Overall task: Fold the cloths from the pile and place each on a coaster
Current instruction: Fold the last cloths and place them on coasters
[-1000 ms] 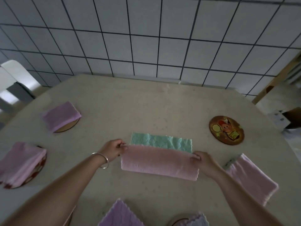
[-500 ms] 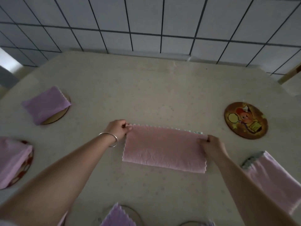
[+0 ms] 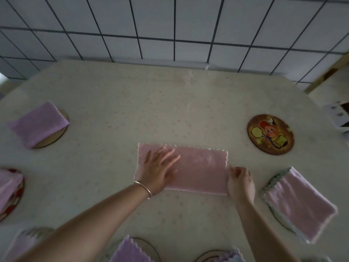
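A pink cloth (image 3: 204, 169), folded in half into a long strip, lies flat in the middle of the table (image 3: 132, 103). My left hand (image 3: 157, 168) rests flat on its left part with fingers spread. My right hand (image 3: 239, 181) pinches the cloth's right edge near the lower corner. A bare round coaster (image 3: 270, 134) with a cartoon picture sits to the right of the cloth. Folded cloths lie on coasters around the table: a purple one (image 3: 38, 124) at the left and a pink one (image 3: 298, 203) at the right.
Another pink cloth on a red coaster (image 3: 9, 190) sits at the far left edge. More cloths on coasters (image 3: 130, 250) line the near edge. A tiled wall (image 3: 170, 25) stands behind the table. White furniture (image 3: 338, 116) is at the far right.
The cloth's near half was folded over the green side, so only pink shows. My left hand let go of the corner and now lies flat on the cloth; my right hand moved down the right edge.
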